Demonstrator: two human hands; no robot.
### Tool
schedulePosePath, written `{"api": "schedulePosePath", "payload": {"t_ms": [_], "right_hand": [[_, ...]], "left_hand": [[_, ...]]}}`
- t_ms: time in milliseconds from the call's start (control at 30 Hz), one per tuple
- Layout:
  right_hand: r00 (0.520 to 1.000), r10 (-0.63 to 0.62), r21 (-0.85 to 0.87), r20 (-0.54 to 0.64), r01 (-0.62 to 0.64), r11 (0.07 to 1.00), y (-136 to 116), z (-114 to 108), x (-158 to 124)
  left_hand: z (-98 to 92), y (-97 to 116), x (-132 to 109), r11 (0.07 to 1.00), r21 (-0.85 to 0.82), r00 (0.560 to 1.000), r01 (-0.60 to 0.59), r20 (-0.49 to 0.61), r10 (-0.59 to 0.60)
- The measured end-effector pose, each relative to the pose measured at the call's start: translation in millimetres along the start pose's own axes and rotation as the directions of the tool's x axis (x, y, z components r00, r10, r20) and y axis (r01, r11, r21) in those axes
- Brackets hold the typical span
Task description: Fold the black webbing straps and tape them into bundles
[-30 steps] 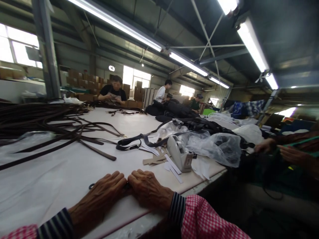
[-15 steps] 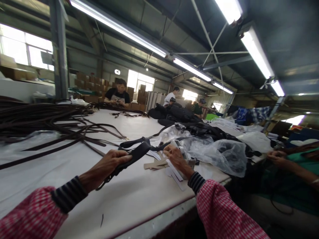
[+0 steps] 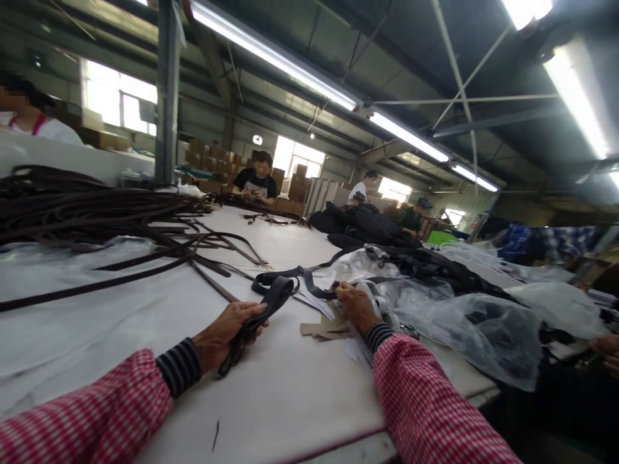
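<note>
My left hand [image 3: 236, 328] is closed around a folded bundle of black webbing strap [image 3: 278, 296], held above the white tabletop. A length of black strap [image 3: 316, 287] curves from near this bundle to the fingertips of my right hand [image 3: 358, 308]. The right fingers are bent together beside a grey-white object [image 3: 380, 299] that the hand partly covers. What they pinch, if anything, is hidden. Brown card strips [image 3: 326, 328] and white paper strips [image 3: 314, 304] lie just left of my right hand.
Dark brown straps [image 3: 97, 212] are heaped on the left. Clear plastic bags [image 3: 483, 328] and black strapping [image 3: 435, 270] cover the table's right side. A thin dark scrap [image 3: 215, 435] lies near the front. Several people work around; a co-worker's hand [image 3: 607, 348] shows at the right edge.
My view has turned left, so the scene shifts right. The bundle in my left hand has tilted more upright, and its loop shows. My right hand stays by the grey-white object.
</note>
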State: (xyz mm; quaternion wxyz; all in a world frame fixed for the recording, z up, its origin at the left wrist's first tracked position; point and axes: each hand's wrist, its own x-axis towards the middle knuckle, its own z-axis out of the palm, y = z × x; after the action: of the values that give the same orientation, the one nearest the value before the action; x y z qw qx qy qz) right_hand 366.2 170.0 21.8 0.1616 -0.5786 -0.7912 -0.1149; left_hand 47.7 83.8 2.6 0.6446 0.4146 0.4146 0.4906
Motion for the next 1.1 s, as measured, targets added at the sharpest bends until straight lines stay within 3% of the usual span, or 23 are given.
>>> {"api": "schedulePosePath", "payload": {"t_ms": [133,267,367,467,567,667,700,767,900,1100], "right_hand": [[0.982,0.081,0.042,-0.171,-0.075,0.996,-3.1,-19.2,3.7],[0.924,0.163,0.134,-0.346,-0.124,0.983,-16.8,-37.5,-2.4],[0.884,0.259,0.408,-0.388,-0.087,0.909,-39.4,-41.7,-16.0],[0.874,0.403,0.749,-0.273,-0.070,0.659,-71.7,-38.3,-32.3],[0.861,0.503,0.947,-0.073,-0.097,0.305,-105.8,-32.9,-45.6],[0.829,0.553,0.994,0.087,-0.036,-0.102,-132.9,-30.7,-54.8],[0.824,0.555,0.982,0.116,-0.011,-0.190,-139.4,-30.9,-57.2],[0.831,0.540,0.962,0.132,0.024,-0.271,-148.5,-32.4,-61.1],[0.849,0.515,0.975,0.120,-0.003,-0.223,-150.1,-35.5,-62.7],[0.840,0.543,0.993,-0.008,-0.058,0.106,-113.3,-34.5,-54.1]], "left_hand": [[-0.3,-5.0,1.5,0.999,-0.031,0.999,0.014,-0.036,-0.015],[2.4,-1.1,0.9,0.996,0.002,0.996,-0.086,-0.028,0.086],[13.1,7.8,-7.1,0.985,0.028,0.983,-0.173,0.061,0.171],[30.8,17.2,-22.6,0.973,0.062,0.961,-0.220,0.187,0.206],[48.4,20.9,-38.2,0.955,0.128,0.933,-0.266,0.285,0.221],[57.6,19.5,-45.6,0.936,0.177,0.923,-0.304,0.297,0.244],[58.3,18.9,-46.2,0.932,0.187,0.925,-0.310,0.285,0.250],[57.4,19.0,-45.8,0.928,0.200,0.932,-0.313,0.253,0.260],[52.5,23.5,-44.8,0.924,0.210,0.938,-0.319,0.208,0.276],[48.2,26.9,-42.7,0.906,0.278,0.945,-0.319,0.169,0.281]]}}
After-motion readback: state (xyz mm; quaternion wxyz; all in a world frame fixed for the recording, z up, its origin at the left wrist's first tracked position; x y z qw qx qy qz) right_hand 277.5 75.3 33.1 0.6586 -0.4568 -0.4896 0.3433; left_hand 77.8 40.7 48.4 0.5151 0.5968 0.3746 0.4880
